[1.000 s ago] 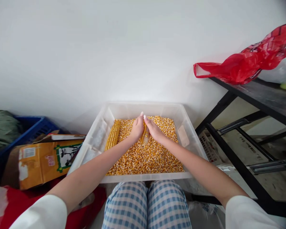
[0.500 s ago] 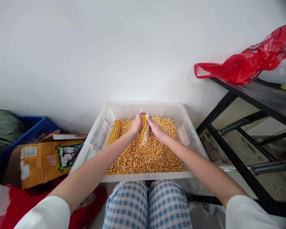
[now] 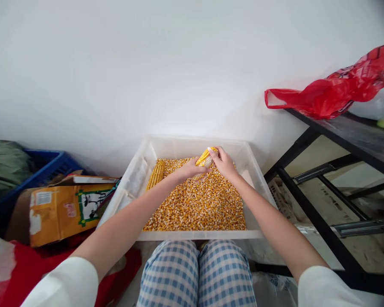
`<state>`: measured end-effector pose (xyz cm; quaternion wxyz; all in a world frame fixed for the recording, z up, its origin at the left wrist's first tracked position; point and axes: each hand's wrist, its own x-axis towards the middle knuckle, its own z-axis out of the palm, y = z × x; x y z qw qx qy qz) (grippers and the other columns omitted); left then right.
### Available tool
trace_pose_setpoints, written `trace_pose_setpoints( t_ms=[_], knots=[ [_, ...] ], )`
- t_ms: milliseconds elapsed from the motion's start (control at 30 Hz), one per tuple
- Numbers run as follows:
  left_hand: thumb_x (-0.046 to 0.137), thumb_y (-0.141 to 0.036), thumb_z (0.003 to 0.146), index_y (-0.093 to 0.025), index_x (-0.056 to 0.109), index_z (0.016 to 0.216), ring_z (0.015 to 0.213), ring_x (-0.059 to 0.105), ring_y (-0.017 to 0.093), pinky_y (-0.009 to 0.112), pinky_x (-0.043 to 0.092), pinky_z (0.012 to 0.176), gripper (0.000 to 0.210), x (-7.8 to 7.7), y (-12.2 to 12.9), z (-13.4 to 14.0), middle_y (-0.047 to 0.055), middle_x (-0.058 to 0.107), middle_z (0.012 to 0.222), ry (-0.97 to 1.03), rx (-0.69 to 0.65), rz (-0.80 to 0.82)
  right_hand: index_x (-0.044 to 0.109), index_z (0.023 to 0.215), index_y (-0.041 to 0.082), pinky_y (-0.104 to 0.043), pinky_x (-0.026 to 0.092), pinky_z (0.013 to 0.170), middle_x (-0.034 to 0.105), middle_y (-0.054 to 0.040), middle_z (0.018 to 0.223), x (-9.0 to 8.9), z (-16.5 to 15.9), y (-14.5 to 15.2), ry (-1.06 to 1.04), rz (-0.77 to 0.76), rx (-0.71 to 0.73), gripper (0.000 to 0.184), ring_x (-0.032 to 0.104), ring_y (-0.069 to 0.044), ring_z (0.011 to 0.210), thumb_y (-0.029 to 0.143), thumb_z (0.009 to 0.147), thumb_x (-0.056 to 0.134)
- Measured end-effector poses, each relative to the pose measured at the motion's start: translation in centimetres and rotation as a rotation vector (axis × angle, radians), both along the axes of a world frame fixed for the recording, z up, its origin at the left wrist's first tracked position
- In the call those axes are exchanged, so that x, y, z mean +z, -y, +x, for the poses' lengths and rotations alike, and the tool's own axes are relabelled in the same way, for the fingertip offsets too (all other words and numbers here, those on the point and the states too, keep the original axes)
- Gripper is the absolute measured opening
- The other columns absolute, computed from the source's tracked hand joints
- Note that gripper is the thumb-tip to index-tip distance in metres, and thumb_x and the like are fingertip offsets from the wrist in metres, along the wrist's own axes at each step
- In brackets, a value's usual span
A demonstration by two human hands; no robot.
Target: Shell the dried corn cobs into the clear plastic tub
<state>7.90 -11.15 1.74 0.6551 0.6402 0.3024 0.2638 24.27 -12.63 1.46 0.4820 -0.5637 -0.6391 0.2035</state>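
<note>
Above kernels (image 3: 198, 209) in tub (image 3: 195, 235), left hand (image 3: 189, 169) and right hand (image 3: 225, 164), fingers clamped on partly bare cob (image 3: 206, 157)

corn cob (image 3: 203, 158) | yellow, pale bare patch along one side | held slanted | above loose kernels (image 3: 201, 209)

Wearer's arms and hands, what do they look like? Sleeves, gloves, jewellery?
Plain white sleeves, ending around the elbows; forearms bare. No gloves on the left hand or right hand. No watch, bracelet, cables or markings visible.
</note>
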Motion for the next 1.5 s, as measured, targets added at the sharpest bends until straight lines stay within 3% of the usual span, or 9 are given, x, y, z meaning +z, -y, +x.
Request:
trace_pose_setpoints(
  t_ms=[233, 433, 633, 833, 933, 1000, 1200, 1367, 1500],
  knots=[
    [0.068, -0.03, 0.062, -0.016, 0.055, 0.081, 0.047, 0.049, 0.011, 0.021, 0.038, 0.042, 0.027, -0.4, 0.0, 0.0, -0.001, 0.055, 0.061, -0.053, 0.025, 0.008, 0.057, 0.095, 0.02, -0.024, 0.037, 0.063, 0.061, -0.0036, 0.074, 0.2, 0.8, 0.4, 0.322, 0.113, -0.017, 0.047, 0.056, -0.017, 0.068, 0.051, 0.094, 0.022],
    [0.067, -0.03, 0.062, -0.015, 0.058, 0.086, 0.049, 0.049, 0.01, 0.02, 0.039, 0.044, 0.03, -0.7, 0.1, 0.2, -0.001, 0.057, 0.063, -0.086, 0.077, 0.072, 0.057, 0.088, 0.018, -0.025, 0.034, 0.059, 0.06, -0.0057, 0.069, -0.7, 0.2, 0.3, 0.363, 0.139, -0.157, 0.052, 0.055, -0.018, 0.062, 0.051, 0.094, 0.018],
    [0.067, -0.029, 0.061, -0.015, 0.062, 0.093, 0.053, 0.054, 0.012, 0.022, 0.043, 0.05, 0.035, -1.5, 0.1, 0.4, 0.001, 0.063, 0.068, -0.158, 0.111, 0.137, 0.06, 0.076, 0.017, -0.026, 0.037, 0.056, 0.057, -0.0063, 0.058, -1.7, 0.1, -0.5, 0.165, 0.058, -0.302, 0.064, 0.053, -0.018, 0.056, 0.059, 0.091, 0.013],
    [0.066, -0.03, 0.062, -0.015, 0.062, 0.098, 0.057, 0.056, 0.013, 0.021, 0.044, 0.051, 0.039, -1.4, -0.2, 0.3, 0.002, 0.064, 0.073, -0.107, 0.122, 0.138, 0.064, 0.089, 0.016, -0.024, 0.044, 0.055, 0.062, -0.0036, 0.069, -1.5, 0.9, -1.2, -0.203, -0.1, -0.083, 0.066, 0.056, -0.014, 0.056, 0.067, 0.085, 0.022],
    [0.067, -0.03, 0.06, -0.014, 0.063, 0.093, 0.057, 0.056, 0.014, 0.021, 0.044, 0.05, 0.037, -1.4, -0.4, 0.1, 0.002, 0.062, 0.068, -0.151, 0.173, 0.159, 0.062, 0.105, 0.019, -0.025, 0.047, 0.068, 0.065, -0.0042, 0.093, -1.3, 1.1, -1.5, -0.212, 0.012, -0.005, 0.056, 0.06, -0.015, 0.08, 0.063, 0.085, 0.033],
    [0.067, -0.03, 0.06, -0.014, 0.062, 0.093, 0.057, 0.056, 0.014, 0.021, 0.044, 0.05, 0.037, -1.5, -0.6, 0.0, 0.001, 0.062, 0.068, -0.167, 0.181, 0.171, 0.064, 0.102, 0.018, -0.026, 0.046, 0.074, 0.065, -0.0046, 0.094, -1.4, 1.2, -1.6, -0.214, 0.02, 0.016, 0.056, 0.059, -0.016, 0.087, 0.062, 0.085, 0.033],
    [0.065, -0.03, 0.063, -0.015, 0.06, 0.097, 0.055, 0.055, 0.013, 0.021, 0.043, 0.048, 0.038, -1.7, -0.6, -0.1, 0.002, 0.062, 0.071, -0.126, 0.149, 0.133, 0.064, 0.092, 0.017, -0.025, 0.046, 0.066, 0.062, -0.0019, 0.076, -1.0, 1.2, -1.5, -0.086, -0.037, 0.084, 0.054, 0.057, -0.015, 0.071, 0.063, 0.084, 0.036],
    [0.067, -0.032, 0.064, -0.015, 0.058, 0.095, 0.053, 0.054, 0.013, 0.023, 0.043, 0.048, 0.037, -1.6, -0.2, 0.2, 0.001, 0.06, 0.069, -0.082, 0.106, 0.057, 0.061, 0.079, 0.017, -0.027, 0.043, 0.062, 0.057, -0.0029, 0.063, -0.8, 0.8, -0.9, 0.111, 0.034, -0.082, 0.053, 0.053, -0.015, 0.06, 0.058, 0.088, 0.03],
    [0.069, -0.031, 0.062, -0.015, 0.057, 0.101, 0.054, 0.054, 0.012, 0.023, 0.044, 0.05, 0.044, -1.5, 0.1, 0.4, 0.001, 0.06, 0.071, -0.068, 0.083, 0.07, 0.059, 0.076, 0.016, -0.027, 0.044, 0.057, 0.057, -0.0044, 0.063, -1.3, 0.8, -1.2, -0.056, -0.002, -0.186, 0.056, 0.054, -0.016, 0.057, 0.063, 0.086, 0.03]
  ],
)
